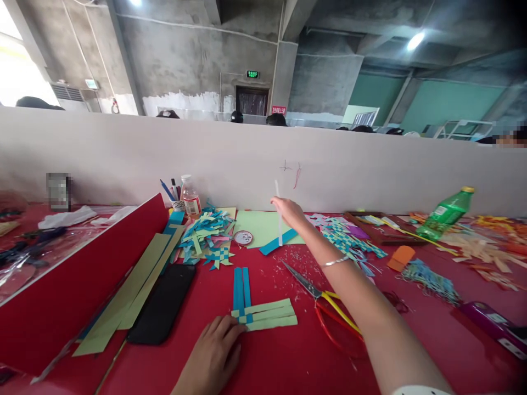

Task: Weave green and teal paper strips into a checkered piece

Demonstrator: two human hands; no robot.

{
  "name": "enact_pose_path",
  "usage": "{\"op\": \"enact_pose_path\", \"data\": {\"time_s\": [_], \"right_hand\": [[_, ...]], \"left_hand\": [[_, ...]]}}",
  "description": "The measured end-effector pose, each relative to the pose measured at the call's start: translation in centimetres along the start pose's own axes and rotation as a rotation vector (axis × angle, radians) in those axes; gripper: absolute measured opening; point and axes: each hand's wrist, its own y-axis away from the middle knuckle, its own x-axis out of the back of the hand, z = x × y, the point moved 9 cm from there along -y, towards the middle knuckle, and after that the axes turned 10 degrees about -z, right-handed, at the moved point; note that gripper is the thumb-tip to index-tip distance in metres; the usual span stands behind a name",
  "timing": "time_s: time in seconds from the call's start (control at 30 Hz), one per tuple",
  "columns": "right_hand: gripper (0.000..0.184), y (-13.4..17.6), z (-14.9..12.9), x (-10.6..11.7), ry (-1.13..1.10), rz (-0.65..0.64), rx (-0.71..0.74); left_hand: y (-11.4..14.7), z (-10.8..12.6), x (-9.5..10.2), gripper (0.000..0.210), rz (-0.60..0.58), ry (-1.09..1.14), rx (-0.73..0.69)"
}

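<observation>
Two bare hands at work in the head view! At centre frame comes the right hand (288, 211), arm stretched out, fingers narrowed to a pinch on a thin whitish strip (280, 226) that runs nearly upright. Around the strip's lower end, look, a broad blue paper strip (272, 245) lying across a pale green sheet (263, 222). Down to lower centre, the left hand (214, 351): palm down, fingers side by side and loosely bent, tips resting on the near-left corner of a blue-and-green paper weave (263, 314). Two blue ends point up the frame; green ones run right. To the right, scissors (317, 293) with red and yellow handles, partly hidden by the forearm. Over at lower left, a black phone (162, 304) beside long green paper strips (127, 291). Left of centre, a heap of paper scraps (206, 233); at right, a green plastic bottle (447, 214), tilted.
</observation>
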Motion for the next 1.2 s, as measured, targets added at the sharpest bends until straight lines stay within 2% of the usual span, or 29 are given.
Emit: {"op": "enact_pose_path", "data": {"time_s": [0.1,0.17,0.23,0.3,0.37,0.5,0.53,0.6,0.67,0.77,0.83,0.9,1.0,1.07,1.13,1.2], "right_hand": [[0.028,5.3,2.2,2.8,-0.06,0.069,0.03],[0.027,10.2,4.8,4.8,-0.208,0.24,0.057],[0.024,15.4,8.7,5.1,-0.279,0.382,-0.056],[0.021,20.0,12.3,3.6,-0.314,0.466,-0.184],[0.02,23.7,15.4,0.6,-0.239,0.463,-0.382],[0.023,26.7,18.3,-7.5,-0.106,0.192,-0.663],[0.023,26.8,18.4,-9.1,-0.092,0.131,-0.69],[0.017,26.3,17.8,-11.1,-0.089,0.087,-0.655],[0.012,25.6,17.3,-12.0,-0.11,0.102,-0.603],[0.009,25.0,17.2,-12.2,-0.14,0.133,-0.574],[0.009,25.0,17.2,-11.4,-0.147,0.176,-0.578],[0.009,25.6,16.7,-9.7,-0.141,0.274,-0.592],[0.009,26.7,13.8,-6.1,-0.124,0.472,-0.601],[0.01,27.2,10.5,-4.0,-0.149,0.601,-0.567],[0.01,26.8,6.6,-2.7,-0.218,0.685,-0.472],[0.008,26.1,3.0,-2.2,-0.299,0.743,-0.389]], "left_hand": [[0.1,-0.1,0.0,0.03,0.039,-0.018,-0.017],[0.1,-0.1,0.0,0.029,0.054,-0.031,-0.031],[0.1,-0.1,-0.1,0.028,0.046,-0.037,-0.031],[0.0,-0.1,-0.2,0.028,0.039,-0.04,-0.028],[0.0,-0.2,-0.1,0.028,0.055,-0.04,-0.03],[0.0,-0.3,0.2,0.029,0.081,-0.017,-0.036],[0.0,-0.4,0.2,0.029,0.08,-0.007,-0.034],[0.0,-0.5,0.2,0.029,0.077,0.019,-0.027],[0.0,-0.7,0.3,0.029,0.075,0.056,-0.014],[0.0,-1.1,0.3,0.029,0.06,0.151,0.012],[0.0,-1.5,0.6,0.028,0.057,0.246,0.03],[0.0,-1.7,1.3,0.027,0.084,0.341,0.053],[-0.6,-1.1,2.3,0.028,0.086,0.51,0.08],[-1.9,0.7,2.1,0.03,0.0,0.702,0.064],[-3.6,3.4,1.6,0.035,-0.09,0.976,0.051],[-5.4,5.9,1.4,0.043,-0.097,1.268,0.054]]}}
